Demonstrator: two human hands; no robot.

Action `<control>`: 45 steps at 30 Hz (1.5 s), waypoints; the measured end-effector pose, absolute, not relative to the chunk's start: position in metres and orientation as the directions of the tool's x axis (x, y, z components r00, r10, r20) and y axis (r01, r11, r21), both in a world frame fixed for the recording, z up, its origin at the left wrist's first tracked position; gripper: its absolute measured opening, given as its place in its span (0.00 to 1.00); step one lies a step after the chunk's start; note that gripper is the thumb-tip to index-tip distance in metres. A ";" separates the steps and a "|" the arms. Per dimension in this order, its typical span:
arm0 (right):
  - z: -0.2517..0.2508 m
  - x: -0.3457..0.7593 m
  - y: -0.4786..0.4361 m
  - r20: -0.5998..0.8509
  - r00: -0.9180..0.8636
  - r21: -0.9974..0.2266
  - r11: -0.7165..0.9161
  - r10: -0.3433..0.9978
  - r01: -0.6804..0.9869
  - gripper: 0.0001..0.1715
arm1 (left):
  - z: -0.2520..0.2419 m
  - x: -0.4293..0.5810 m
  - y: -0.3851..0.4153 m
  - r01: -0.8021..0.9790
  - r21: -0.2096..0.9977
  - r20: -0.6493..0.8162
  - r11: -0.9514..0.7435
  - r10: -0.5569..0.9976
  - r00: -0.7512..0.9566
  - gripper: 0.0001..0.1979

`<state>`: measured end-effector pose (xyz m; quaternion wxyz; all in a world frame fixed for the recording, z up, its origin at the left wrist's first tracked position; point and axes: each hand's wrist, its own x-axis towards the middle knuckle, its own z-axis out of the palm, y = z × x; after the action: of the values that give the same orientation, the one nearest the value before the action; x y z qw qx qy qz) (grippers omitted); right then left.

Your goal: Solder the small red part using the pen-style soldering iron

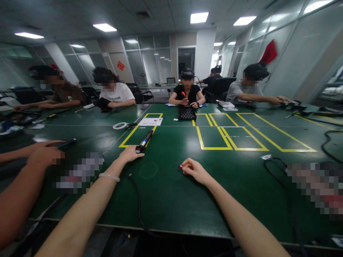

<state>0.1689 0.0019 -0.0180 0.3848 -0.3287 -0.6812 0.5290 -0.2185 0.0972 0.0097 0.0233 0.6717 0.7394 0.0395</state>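
Note:
My left hand (132, 153), with a pale bangle (109, 176) at its wrist, is closed around the near end of a dark cylindrical tool (145, 140) with a blue and silver band. The tool slants away to the upper right over the green table. Right of it, my right hand (195, 170) pinches a small red piece (180, 166) between thumb and fingers, close to the tabletop. A black cable (139, 200) runs from near my left hand to the table's front edge.
Yellow tape outlines (214, 148) mark the green table (171, 200). A white paper (150, 121) and a white ring (119, 126) lie beyond the tool. Another person's hands (45, 153) are at the left; several people sit around the table. Black cables (273, 175) lie right.

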 end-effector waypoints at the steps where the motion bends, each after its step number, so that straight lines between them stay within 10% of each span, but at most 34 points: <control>1: -0.018 0.169 0.002 0.175 -0.487 -0.973 0.225 0.855 0.044 0.15 | 0.009 -0.218 0.098 0.992 0.098 0.008 0.076 0.997 -0.077 0.41; 14: -0.018 0.165 0.002 0.243 -0.377 -0.917 0.338 0.894 0.212 0.11 | 0.007 -0.154 0.067 0.983 0.128 0.011 0.133 0.991 -0.136 0.34; 45: -0.026 0.166 0.008 0.351 -0.308 -0.793 0.456 0.884 0.404 0.03 | 0.009 -0.005 -0.005 0.931 0.139 0.083 -0.337 0.941 0.328 0.33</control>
<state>0.1665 0.0084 -0.0261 0.4030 -0.4284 -0.7519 0.2978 -0.0048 -0.0048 0.0095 0.0327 0.8143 0.5748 0.0743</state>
